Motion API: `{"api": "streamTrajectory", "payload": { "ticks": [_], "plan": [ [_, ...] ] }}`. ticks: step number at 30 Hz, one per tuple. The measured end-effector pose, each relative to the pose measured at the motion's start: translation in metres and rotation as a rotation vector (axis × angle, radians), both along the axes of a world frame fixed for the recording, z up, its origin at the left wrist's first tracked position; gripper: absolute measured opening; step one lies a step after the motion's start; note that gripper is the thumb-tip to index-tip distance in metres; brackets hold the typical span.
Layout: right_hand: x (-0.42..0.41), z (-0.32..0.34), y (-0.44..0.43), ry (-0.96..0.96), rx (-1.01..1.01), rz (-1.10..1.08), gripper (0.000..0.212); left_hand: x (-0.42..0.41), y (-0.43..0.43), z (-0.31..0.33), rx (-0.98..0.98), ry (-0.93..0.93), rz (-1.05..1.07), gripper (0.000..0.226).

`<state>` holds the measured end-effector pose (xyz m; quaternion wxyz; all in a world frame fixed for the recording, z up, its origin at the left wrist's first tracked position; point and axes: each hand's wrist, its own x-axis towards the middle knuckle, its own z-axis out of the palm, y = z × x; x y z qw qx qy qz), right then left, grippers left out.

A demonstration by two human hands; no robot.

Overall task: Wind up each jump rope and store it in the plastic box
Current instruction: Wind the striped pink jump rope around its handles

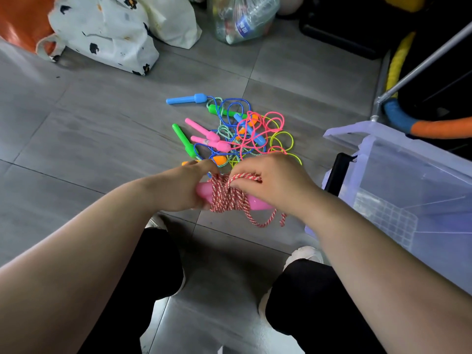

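Note:
My left hand [184, 186] grips the pink handles [204, 192] of a jump rope whose red-and-white cord [227, 198] is wound around them in several turns. My right hand [275, 182] pinches a strand of that cord above the bundle, and a loose loop hangs below it. Beyond my hands, a tangled pile of jump ropes [229, 131] lies on the grey floor, with blue, green, pink and orange handles and blue, pink, yellow and green cords. The clear plastic box [398, 190] stands open at the right, close to my right forearm.
A white patterned bag [102, 34] and a clear plastic bag [242, 19] sit on the floor at the back. A metal pole [421, 62] and padded yellow, blue and orange tubing [398, 113] stand behind the box. My knees in black trousers are below.

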<state>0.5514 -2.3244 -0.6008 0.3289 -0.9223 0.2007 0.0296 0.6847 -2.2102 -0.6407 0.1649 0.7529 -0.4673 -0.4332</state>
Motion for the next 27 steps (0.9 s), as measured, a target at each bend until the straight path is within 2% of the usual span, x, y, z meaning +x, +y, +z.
{"api": "streamTrajectory", "payload": {
  "ticks": [3,10,14,17,20,24,27],
  "plan": [
    [0.0,-0.003,-0.006,-0.037,0.049,-0.092,0.015,-0.002,-0.001,0.006,-0.018,0.133,-0.082,0.043],
    [0.0,-0.001,-0.015,-0.096,0.216,-0.161,0.013,0.003,0.0,0.016,0.041,0.322,-0.18,0.04],
    [0.0,-0.005,-0.023,-0.149,0.365,-0.194,0.015,0.001,0.002,0.026,0.027,0.58,-0.15,0.034],
    [-0.001,-0.005,-0.03,-0.177,0.456,-0.238,0.019,0.003,0.001,0.028,-0.006,0.634,-0.125,0.035],
    [-0.003,-0.008,-0.033,-0.119,0.541,-0.257,0.023,0.005,0.002,0.028,-0.014,0.646,-0.116,0.033],
    [-0.008,-0.015,-0.041,0.036,0.784,-0.354,0.017,0.008,0.004,0.031,-0.065,0.741,-0.018,0.043],
    [-0.014,-0.02,-0.041,0.081,0.721,-0.52,0.031,0.007,0.001,0.032,-0.141,0.728,0.127,0.043]
  ]
}}
